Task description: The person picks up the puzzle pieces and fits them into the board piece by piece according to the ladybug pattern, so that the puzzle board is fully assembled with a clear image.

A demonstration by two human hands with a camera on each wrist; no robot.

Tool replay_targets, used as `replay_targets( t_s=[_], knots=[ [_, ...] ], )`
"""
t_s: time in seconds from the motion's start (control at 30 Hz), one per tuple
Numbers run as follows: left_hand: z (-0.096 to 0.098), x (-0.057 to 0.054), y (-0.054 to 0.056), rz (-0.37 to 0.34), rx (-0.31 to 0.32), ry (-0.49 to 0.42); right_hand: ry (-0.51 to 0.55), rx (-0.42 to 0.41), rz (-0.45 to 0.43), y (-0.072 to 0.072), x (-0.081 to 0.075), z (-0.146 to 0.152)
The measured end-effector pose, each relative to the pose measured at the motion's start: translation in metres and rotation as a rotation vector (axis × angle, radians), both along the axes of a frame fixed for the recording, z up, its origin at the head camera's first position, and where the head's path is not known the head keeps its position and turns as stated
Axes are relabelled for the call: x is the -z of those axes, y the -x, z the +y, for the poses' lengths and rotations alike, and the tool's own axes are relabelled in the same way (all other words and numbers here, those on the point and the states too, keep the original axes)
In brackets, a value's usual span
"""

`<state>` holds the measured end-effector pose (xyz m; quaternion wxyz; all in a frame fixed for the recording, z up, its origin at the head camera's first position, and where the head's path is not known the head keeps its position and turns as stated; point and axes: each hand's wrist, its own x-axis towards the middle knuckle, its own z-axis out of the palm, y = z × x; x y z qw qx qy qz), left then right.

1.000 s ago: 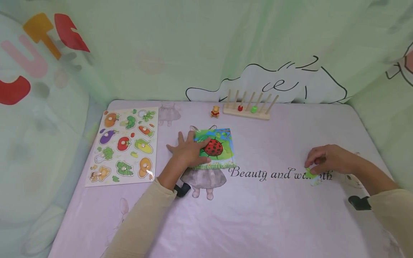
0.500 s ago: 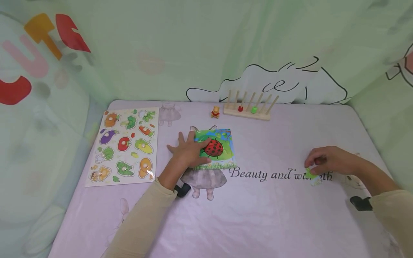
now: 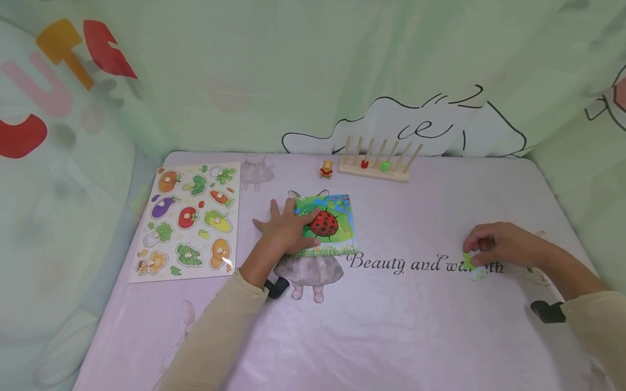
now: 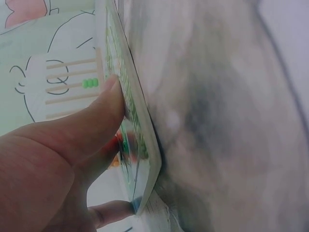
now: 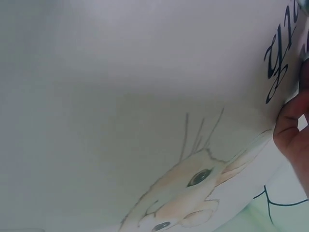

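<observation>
My left hand (image 3: 286, 231) rests on the left part of a square ladybug jigsaw puzzle (image 3: 337, 239), its fingers spread. The ladybug (image 3: 325, 224) shows red with black spots in the middle, but the hand covers the puzzle's left side. In the left wrist view the thumb (image 4: 108, 104) lies over the puzzle's near side. Off to the right, my right hand (image 3: 508, 244) pinches a small light green jigsaw piece (image 3: 471, 262) between thumb and fingers, over the printed lettering. Only part of the right hand (image 5: 292, 125) shows at the edge of the right wrist view; the piece is not clear there.
At the left lies a vegetable peg board (image 3: 202, 244) with several knobbed pieces. A small bear figure (image 3: 326, 169) stands at the back, beside a wooden peg rack (image 3: 374, 172) holding red and green beads. Fabric walls (image 3: 244, 81) enclose the back and sides of the table.
My right forearm has shifted slightly toward the right and nearer, with the jigsaw piece still pinched. The left hand and the puzzle have stayed in place.
</observation>
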<state>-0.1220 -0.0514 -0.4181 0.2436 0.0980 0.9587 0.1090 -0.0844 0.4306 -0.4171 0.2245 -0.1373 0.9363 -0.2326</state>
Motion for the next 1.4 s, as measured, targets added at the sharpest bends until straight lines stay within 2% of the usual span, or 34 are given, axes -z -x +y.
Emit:
replay_targets(
  t_s=[0.33,0.6,0.77,0.93,1.2,1.4],
  knots=[
    [0.001,0.001,0.001,0.005,0.005,0.015,0.013,-0.04,-0.057,-0.001,-0.009,-0.011],
    [0.001,0.0,0.001,0.002,0.01,0.023,0.132,-0.084,-0.134,0.006,-0.012,-0.015],
    [0.001,-0.001,0.001,-0.002,0.008,0.025,0.12,-0.047,-0.145,0.013,-0.014,-0.026],
    [0.002,-0.001,0.0,-0.001,0.006,0.025,0.121,0.0,-0.147,0.022,-0.017,-0.046],
    [0.002,-0.001,0.0,-0.002,0.009,0.01,0.191,-0.06,-0.115,0.036,-0.015,-0.088],
    [0.002,-0.001,0.0,-0.007,0.005,0.012,0.262,-0.041,-0.17,0.046,-0.009,-0.124]
  ],
)
